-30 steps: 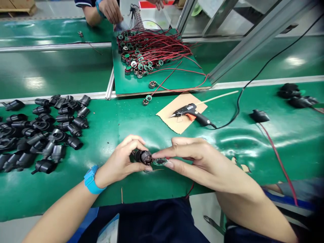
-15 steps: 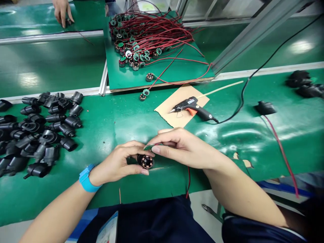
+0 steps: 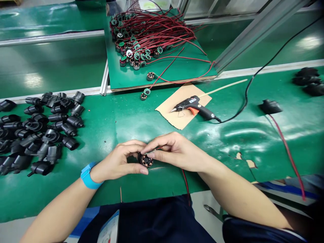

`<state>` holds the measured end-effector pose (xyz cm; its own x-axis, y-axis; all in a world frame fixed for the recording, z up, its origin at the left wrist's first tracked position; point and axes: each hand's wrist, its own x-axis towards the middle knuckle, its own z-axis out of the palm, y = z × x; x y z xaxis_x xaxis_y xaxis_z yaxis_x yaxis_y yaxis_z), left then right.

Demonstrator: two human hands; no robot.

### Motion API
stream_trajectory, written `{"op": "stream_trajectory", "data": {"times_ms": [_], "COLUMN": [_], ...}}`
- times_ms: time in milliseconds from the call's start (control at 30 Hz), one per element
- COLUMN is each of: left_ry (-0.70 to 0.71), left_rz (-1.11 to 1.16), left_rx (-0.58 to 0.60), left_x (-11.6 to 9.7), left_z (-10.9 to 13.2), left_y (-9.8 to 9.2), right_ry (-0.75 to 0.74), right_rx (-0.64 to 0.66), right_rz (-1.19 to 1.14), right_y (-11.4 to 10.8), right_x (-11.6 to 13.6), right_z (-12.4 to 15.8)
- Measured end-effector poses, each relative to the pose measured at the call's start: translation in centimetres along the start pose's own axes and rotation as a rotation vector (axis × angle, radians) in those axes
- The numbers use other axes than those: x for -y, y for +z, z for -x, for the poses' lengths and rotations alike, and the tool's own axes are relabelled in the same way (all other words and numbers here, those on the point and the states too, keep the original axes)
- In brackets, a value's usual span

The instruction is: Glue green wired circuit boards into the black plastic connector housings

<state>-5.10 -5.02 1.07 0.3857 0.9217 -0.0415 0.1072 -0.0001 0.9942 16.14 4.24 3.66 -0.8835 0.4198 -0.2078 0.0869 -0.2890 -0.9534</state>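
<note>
My left hand, with a blue wristband, is closed around a small black housing whose open end shows copper coils. My right hand meets it from the right, thumb and fingers pinched on a small green part at the housing's mouth; that part is mostly hidden by the fingers. A red wire trails from under my right hand toward the table's near edge. Both hands rest low on the green mat.
A heap of black housings lies at the left. A glue gun rests on cardboard beyond my hands, its black cord running right. A green board holds several coil parts with red wires. More black parts sit far right.
My right hand has come down and left, bringing the small green part onto the housing's open end. A co-worker's hand at the far left has gone from view.
</note>
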Motion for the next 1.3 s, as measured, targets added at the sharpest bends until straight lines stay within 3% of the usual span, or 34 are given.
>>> {"op": "stream_trajectory", "data": {"times_ms": [200, 467, 633, 800, 933, 1133, 1300], "left_ry": [0.022, 0.011, 0.001, 0.007, 0.065, 0.046, 0.103], "left_rz": [-0.142, -0.211, -0.195, -0.197, -0.222, -0.624, -0.636], "left_rx": [-0.057, 0.036, -0.004, 0.016, -0.033, -0.009, 0.018], "left_x": [0.1, -0.3, 0.0, -0.2, 0.0, 0.8, 1.2], "left_z": [0.2, 0.1, 0.0, 0.1, 0.1, -0.2, -0.2], "left_y": [0.0, -0.2, -0.4, -0.4, -0.7, -1.1, -0.6], "right_ry": [-0.061, -0.231, -0.260, -0.288, -0.258, -0.169, -0.119], "right_rx": [-0.064, -0.164, -0.222, -0.199, -0.106, -0.052, -0.019], "right_rz": [0.175, 0.550, 0.708, 0.770, 0.748, 0.764, 0.613], "right_y": [-0.5, -0.3, -0.8, -0.8, -0.7, -1.4, -1.9], "right_x": [0.6, 1.0, 1.3, 1.1, 0.8, 0.3, -0.1], "right_z": [0.5, 0.2, 0.9, 1.3, 1.2, 0.6, 0.2]}}
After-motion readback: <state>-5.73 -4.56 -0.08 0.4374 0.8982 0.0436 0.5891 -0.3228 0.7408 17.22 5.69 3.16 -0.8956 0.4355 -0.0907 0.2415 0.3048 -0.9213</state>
